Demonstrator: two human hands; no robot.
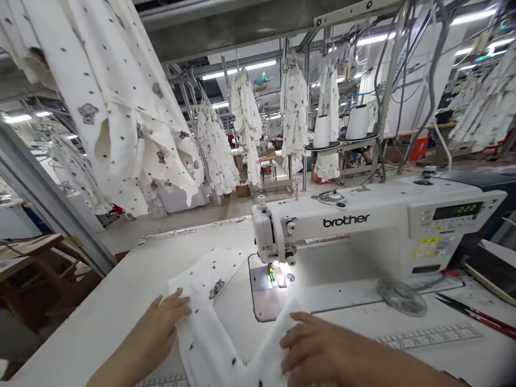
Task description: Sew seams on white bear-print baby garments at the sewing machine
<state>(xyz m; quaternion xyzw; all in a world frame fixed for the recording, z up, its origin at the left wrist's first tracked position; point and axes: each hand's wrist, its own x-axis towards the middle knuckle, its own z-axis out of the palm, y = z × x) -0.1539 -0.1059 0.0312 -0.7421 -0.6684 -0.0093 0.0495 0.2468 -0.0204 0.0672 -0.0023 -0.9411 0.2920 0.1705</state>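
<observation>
a: where's our printed fabric piece [209, 328]?

b: flat on the near side of the sewing table [121, 301], just left of the sewing machine [363, 231] needle plate [266, 293].

a: and our hands?

b: our left hand [163, 320] lies open on its left edge, our right hand [318, 344] open on the right flap; fingers spread, pinching nothing.

a: we judge it light, soft and floppy, so we'd hold it by the edges with flat palms.
</observation>
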